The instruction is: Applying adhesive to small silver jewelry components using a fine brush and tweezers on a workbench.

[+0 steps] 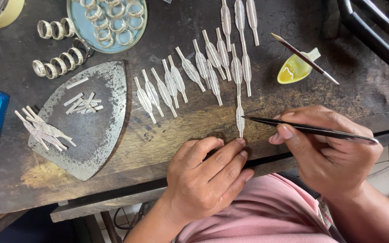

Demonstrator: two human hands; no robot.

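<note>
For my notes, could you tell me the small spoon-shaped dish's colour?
Yellow dish, clearest in the head view.

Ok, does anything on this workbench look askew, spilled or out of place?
Nothing is spilled or broken. The leaf-shaped silver pieces lie in a tidy row, but one single piece sits apart below it, at the tip of the tweezers in the right hand. The left hand rests beside it.

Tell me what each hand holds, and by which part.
Right hand grips dark tweezers around mid-shaft. Left hand holds nothing; its fingertips rest by the leaf-shaped silver piece.
</note>
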